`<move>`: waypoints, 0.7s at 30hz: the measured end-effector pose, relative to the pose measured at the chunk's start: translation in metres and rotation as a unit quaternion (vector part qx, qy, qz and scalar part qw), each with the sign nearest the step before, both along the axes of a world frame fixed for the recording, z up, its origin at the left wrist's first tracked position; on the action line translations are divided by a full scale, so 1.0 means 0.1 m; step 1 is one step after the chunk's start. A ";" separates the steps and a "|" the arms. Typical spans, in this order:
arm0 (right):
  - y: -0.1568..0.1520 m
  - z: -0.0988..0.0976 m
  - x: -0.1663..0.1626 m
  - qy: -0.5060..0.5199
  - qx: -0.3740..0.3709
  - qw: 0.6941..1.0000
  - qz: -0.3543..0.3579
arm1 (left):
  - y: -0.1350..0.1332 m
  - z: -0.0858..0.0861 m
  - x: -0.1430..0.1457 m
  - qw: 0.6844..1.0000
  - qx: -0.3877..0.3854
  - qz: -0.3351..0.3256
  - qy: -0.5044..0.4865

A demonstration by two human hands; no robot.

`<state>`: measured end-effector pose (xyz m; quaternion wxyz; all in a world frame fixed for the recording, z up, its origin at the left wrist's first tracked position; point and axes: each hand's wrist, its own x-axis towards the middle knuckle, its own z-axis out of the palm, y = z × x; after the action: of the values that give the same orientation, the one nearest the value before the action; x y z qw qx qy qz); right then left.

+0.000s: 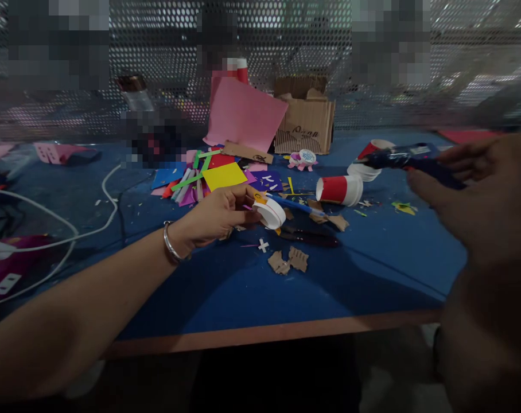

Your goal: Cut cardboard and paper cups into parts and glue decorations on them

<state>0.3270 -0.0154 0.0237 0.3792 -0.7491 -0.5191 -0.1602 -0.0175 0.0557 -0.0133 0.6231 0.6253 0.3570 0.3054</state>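
Observation:
My left hand [230,213] pinches a short white round piece [272,214], which looks like a cut-off paper cup end. A small orange paper bit [259,198] sits at its upper edge by my fingers. In my right hand [486,186], raised on the right, is a dark glue gun [409,156] whose tip points left. The glue gun is apart from the white piece. Below the white piece lie dark-handled scissors or pliers [310,236], torn cardboard scraps [288,261] and a small white cross-shaped piece [263,245] on the blue table [200,298].
Red and white paper cups [338,190] lie right of centre. Coloured paper sheets [224,176] are heaped at the middle back, before a pink sheet [243,115] and a cardboard box [304,126]. A white cable [75,232] loops on the left. A perforated metal screen [174,51] stands behind.

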 end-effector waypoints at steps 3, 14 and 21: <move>-0.10 -0.10 -0.27 -0.030 0.008 0.996 0.084 | 0.01 -0.03 0.00 1.000 0.017 0.006 0.001; -0.08 -0.43 -0.37 -0.168 0.144 0.963 0.156 | 0.02 -0.12 0.03 0.996 0.083 -0.014 0.014; -0.10 -0.45 -0.40 -0.209 0.157 0.952 0.160 | -0.01 -0.12 0.04 0.994 0.101 -0.021 0.020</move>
<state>0.2867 -0.0255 -0.0215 0.3960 -0.5366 -0.6682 -0.3297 -0.0131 0.0550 -0.0254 0.5556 0.6987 0.3233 0.3140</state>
